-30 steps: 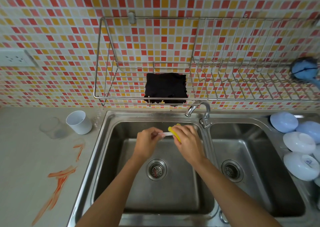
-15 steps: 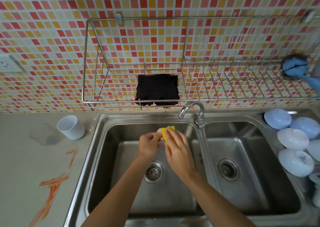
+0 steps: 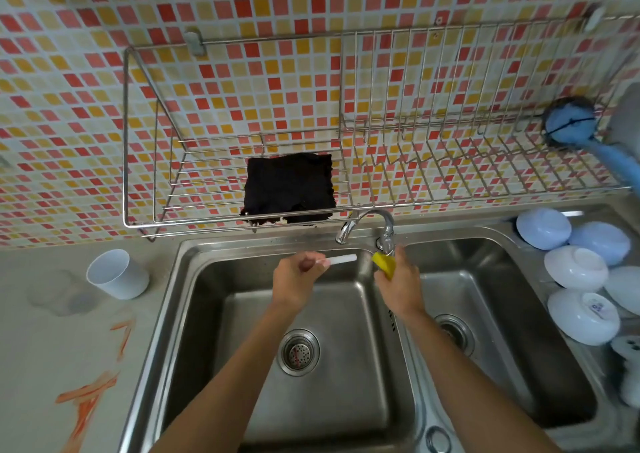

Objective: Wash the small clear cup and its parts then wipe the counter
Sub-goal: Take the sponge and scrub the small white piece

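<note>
Over the left sink basin (image 3: 214,314), my left hand (image 3: 298,279) pinches a short white straw-like tube (image 3: 341,259) that points right. My right hand (image 3: 398,283) grips a yellow sponge (image 3: 385,265) and sits just below the faucet (image 3: 367,225), a short gap away from the tube's tip. A small clear cup (image 3: 60,293) stands on the grey counter (image 3: 41,355) at the left, with a white cup (image 3: 116,274) tilted beside it. No water is seen running.
Orange smears (image 3: 88,404) streak the counter left of the sink. A black cloth (image 3: 289,187) lies in the wire wall rack (image 3: 381,123). A blue brush (image 3: 571,125) hangs at the rack's right end. Several white bowls (image 3: 581,293) lie upside down right of the right basin (image 3: 491,314).
My hands have come apart: the sponge was rubbing the tube, and now my right hand has moved right toward the faucet base while my left hand holds the tube out, exposed.
</note>
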### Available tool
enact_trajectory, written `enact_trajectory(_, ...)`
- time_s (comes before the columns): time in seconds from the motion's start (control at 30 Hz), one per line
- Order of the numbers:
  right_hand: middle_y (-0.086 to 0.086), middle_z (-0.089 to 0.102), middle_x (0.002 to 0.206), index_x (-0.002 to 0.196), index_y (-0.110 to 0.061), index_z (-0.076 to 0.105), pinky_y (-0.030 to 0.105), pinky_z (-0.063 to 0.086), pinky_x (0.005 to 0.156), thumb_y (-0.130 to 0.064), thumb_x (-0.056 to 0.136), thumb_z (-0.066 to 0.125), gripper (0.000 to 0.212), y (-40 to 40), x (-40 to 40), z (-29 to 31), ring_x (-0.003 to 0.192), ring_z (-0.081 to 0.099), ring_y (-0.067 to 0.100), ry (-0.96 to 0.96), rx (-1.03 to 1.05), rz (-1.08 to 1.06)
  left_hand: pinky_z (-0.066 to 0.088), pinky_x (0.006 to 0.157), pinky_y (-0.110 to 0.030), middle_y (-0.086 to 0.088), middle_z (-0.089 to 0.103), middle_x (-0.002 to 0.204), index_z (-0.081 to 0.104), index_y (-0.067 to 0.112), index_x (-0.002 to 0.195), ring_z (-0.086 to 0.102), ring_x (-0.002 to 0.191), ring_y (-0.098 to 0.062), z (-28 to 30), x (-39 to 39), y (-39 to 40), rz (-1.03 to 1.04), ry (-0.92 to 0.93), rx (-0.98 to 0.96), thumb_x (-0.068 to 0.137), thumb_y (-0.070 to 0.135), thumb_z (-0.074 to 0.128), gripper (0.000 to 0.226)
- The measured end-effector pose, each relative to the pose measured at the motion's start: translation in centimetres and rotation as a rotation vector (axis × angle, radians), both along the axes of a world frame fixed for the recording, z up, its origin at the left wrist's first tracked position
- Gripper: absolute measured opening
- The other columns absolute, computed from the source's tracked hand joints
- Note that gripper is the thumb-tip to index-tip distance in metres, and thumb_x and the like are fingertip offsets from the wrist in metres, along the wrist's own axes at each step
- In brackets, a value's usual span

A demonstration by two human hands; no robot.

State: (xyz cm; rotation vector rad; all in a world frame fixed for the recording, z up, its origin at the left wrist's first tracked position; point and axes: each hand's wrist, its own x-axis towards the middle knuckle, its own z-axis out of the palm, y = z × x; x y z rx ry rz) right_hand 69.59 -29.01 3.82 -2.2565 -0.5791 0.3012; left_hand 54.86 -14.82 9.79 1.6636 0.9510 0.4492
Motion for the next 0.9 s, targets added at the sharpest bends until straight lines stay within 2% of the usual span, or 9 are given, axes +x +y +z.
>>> enact_trajectory(0.13, 0.014, 0.058, 0.118, 0.149, -0.015, 0.030, 0.041, 0.048, 0.087, -0.021, 0.089, 0.062, 0.068, 0.9, -0.3, -0.2, 0.108, 0.052, 0.032, -0.010, -0.031, 0.041, 0.050, 0.077, -0.023, -0.008, 0.073, 0.086, 0.074, 0.013, 0.093, 0.064, 0.076, -0.011, 0.8, 1.1, 0.0, -0.018, -0.017, 0.029, 0.080, 0.014, 0.076, 0.013)
enact_trajectory(0.3, 0.013, 0.062, 0.116, 0.146, -0.014, 0.036, 0.048, 0.054, 0.085, -0.023, 0.087, 0.065, 0.067, 1.6, -0.4, -1.3, 0.106, 0.056, 0.035, -0.062, -0.050, 0.078, 0.044, 0.069, -0.010, 0.009, 0.068, 0.073, 0.074, 0.020, 0.089, 0.059, 0.066, 0.002, 1.2, 2.3, -0.2, -0.087, 0.008, 0.074, 0.081, 0.012, 0.075, 0.012)
enact_trajectory(0.37, 0.012, 0.062, 0.119, 0.147, -0.016, 0.034, 0.050, 0.053, 0.088, -0.023, 0.087, 0.067, 0.069, 1.4, -0.2, -1.5, 0.108, 0.055, 0.034, -0.070, -0.044, 0.086, 0.044, 0.069, -0.009, 0.008, 0.069, 0.073, 0.075, 0.018, 0.087, 0.061, 0.067, 0.000, 1.5, 2.7, -0.4, -0.095, 0.004, 0.100, 0.081, 0.012, 0.075, 0.009)
enact_trajectory(0.5, 0.010, 0.062, 0.117, 0.152, -0.026, 0.029, 0.049, 0.050, 0.092, -0.021, 0.090, 0.062, 0.070, 0.8, -0.6, -1.0, 0.110, 0.051, 0.031, -0.034, 0.055, 0.041, 0.055, 0.079, -0.028, 0.000, 0.075, 0.083, 0.076, 0.012, 0.088, 0.071, 0.079, -0.019, 2.0, 3.1, -0.9, -0.135, -0.004, 0.112, 0.082, 0.009, 0.073, 0.007)
enact_trajectory(0.57, 0.013, 0.064, 0.110, 0.149, -0.027, 0.036, 0.045, 0.052, 0.088, -0.027, 0.090, 0.057, 0.062, 0.4, -1.1, -0.2, 0.105, 0.055, 0.033, -0.001, 0.143, -0.051, 0.057, 0.080, -0.032, -0.002, 0.075, 0.089, 0.076, 0.012, 0.093, 0.072, 0.082, -0.022, 2.0, 3.0, -1.1, -0.136, -0.009, 0.118, 0.080, 0.008, 0.075, 0.013)
enact_trajectory(0.67, 0.012, 0.069, 0.098, 0.137, -0.026, 0.052, 0.036, 0.053, 0.077, -0.045, 0.085, 0.040, 0.056, 0.2, -2.3, 1.3, 0.089, 0.061, 0.035, -0.021, 0.273, -0.177, 0.055, 0.079, -0.018, 0.004, 0.075, 0.093, 0.076, 0.015, 0.097, 0.070, 0.080, -0.006, 2.0, 2.2, -0.9, -0.131, -0.002, 0.193, 0.081, 0.010, 0.075, 0.017)
enact_trajectory(0.73, 0.007, 0.068, 0.107, 0.134, -0.025, 0.054, 0.036, 0.052, 0.087, -0.044, 0.087, 0.039, 0.053, 0.7, -3.8, 2.0, 0.093, 0.060, 0.032, -0.096, 0.284, -0.135, 0.052, 0.078, -0.012, 0.006, 0.074, 0.093, 0.076, 0.016, 0.098, 0.069, 0.079, -0.002, 1.8, 1.5, -0.6, -0.118, 0.008, 0.249, 0.080, 0.008, 0.075, 0.020)
enact_trajectory(0.8, 0.001, 0.060, 0.132, 0.140, -0.021, 0.050, 0.036, 0.045, 0.103, -0.032, 0.088, 0.047, 0.053, 1.8, -5.9, 2.7, 0.116, 0.053, 0.027, -0.175, 0.279, -0.046, 0.054, 0.077, -0.016, 0.002, 0.075, 0.092, 0.076, 0.016, 0.100, 0.069, 0.077, -0.005, 1.7, 0.9, -0.4, -0.093, 0.023, 0.273, 0.080, 0.005, 0.074, 0.023)
enact_trajectory(0.9, 0.001, 0.052, 0.142, 0.138, -0.016, 0.052, 0.032, 0.039, 0.100, -0.012, 0.085, 0.061, 0.055, 3.4, -8.6, 3.4, 0.124, 0.044, 0.027, -0.334, 0.270, 0.106, 0.056, 0.077, -0.026, 0.002, 0.076, 0.087, 0.077, 0.017, 0.096, 0.071, 0.077, -0.009, 1.7, 0.3, -0.1, -0.076, 0.027, 0.320, 0.079, 0.002, 0.073, 0.023)
